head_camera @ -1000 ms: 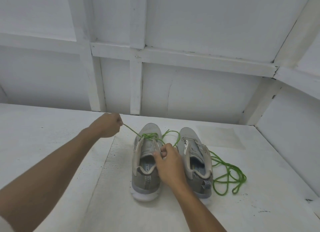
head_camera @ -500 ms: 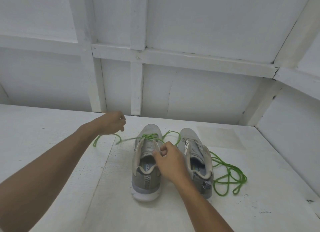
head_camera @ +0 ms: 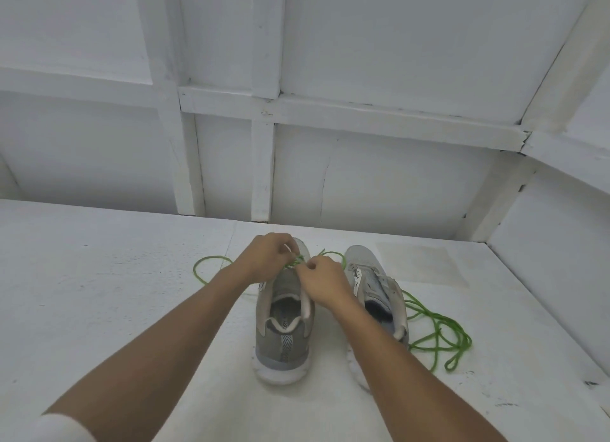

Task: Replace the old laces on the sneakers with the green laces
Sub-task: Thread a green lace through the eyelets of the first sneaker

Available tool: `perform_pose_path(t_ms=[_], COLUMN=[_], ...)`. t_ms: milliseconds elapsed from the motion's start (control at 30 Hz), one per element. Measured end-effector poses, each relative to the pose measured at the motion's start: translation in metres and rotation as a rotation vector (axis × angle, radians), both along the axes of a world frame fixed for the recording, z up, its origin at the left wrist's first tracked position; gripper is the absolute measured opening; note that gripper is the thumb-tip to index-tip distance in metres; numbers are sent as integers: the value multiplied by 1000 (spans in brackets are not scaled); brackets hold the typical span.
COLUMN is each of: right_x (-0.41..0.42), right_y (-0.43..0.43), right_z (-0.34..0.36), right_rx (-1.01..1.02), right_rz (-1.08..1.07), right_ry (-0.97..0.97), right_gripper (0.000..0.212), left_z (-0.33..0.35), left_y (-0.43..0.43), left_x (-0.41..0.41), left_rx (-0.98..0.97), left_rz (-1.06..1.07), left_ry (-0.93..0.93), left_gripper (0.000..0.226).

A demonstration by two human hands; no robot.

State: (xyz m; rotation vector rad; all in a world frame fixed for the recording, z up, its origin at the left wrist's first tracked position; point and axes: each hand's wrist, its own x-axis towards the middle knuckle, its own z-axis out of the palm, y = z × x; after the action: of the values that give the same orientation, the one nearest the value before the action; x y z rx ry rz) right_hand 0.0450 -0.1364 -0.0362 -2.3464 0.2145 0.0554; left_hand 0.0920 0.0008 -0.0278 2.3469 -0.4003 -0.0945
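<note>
A: While the grey sneaker [head_camera: 284, 329] sits just under the grip, what do the hands do?
B: The left hand [head_camera: 269, 258] and right hand [head_camera: 321, 278] each pinch the green lace [head_camera: 293, 263] at its front eyelets; the person should pull both ends even, untwisted.
A: Around them?
B: White panelled wall [head_camera: 363, 177] beyond, white surface [head_camera: 99, 293] beneath, second sneaker [head_camera: 376, 286] right.

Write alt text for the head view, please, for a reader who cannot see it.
The left hand and right hand pinch a green lace over the front of a grey sneaker on a white table. A second sneaker stands beside it, another lace lying loose beyond it.
</note>
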Motion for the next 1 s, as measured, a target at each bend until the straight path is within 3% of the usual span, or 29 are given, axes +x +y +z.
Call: perform_pose_path(t_ms=[133, 300, 467, 1000], right_x=[6, 11, 9, 15], right_y=[-5, -6, -9, -13], right_z=[-7, -15, -21, -33], right_rx=[168, 474, 694, 810], right_rz=[-78, -231, -300, -338], right_ry=[90, 238, 249, 250], right_gripper=[32, 17, 14, 15], left_z=[-6, -8, -9, -12], left_y=[0, 2, 0, -2], left_x=[0, 2, 2, 2], left_rx=[45, 78, 121, 44], left_rz=[-12, -18, -28, 52], left_ry=[-1, 8, -18, -24], left_gripper=[9, 12, 13, 14])
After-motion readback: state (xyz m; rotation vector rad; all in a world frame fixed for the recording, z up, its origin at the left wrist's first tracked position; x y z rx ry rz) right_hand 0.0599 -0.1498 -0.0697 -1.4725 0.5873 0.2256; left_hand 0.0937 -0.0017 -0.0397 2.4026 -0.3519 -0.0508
